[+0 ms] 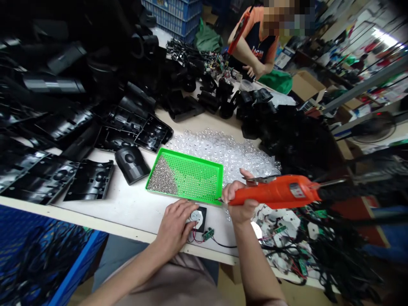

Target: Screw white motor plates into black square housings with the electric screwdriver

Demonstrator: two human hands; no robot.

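Note:
My right hand is wrapped round an orange electric screwdriver, held almost level. Its bit points left, by the near right corner of a green perforated tray. Small metal screws are heaped at the left end of that tray. Close to the table's front edge, my left hand grips a small black square part with a round silvery disc on it. Thin wires run from this part to a little green circuit board beside it. The fingertips of my left hand partly cover the part.
Clear plastic pieces are spread behind the tray. Black plastic housings crowd the left and back. Circuit boards and wires lie at right. A blue crate stands below left. Across the table is another person.

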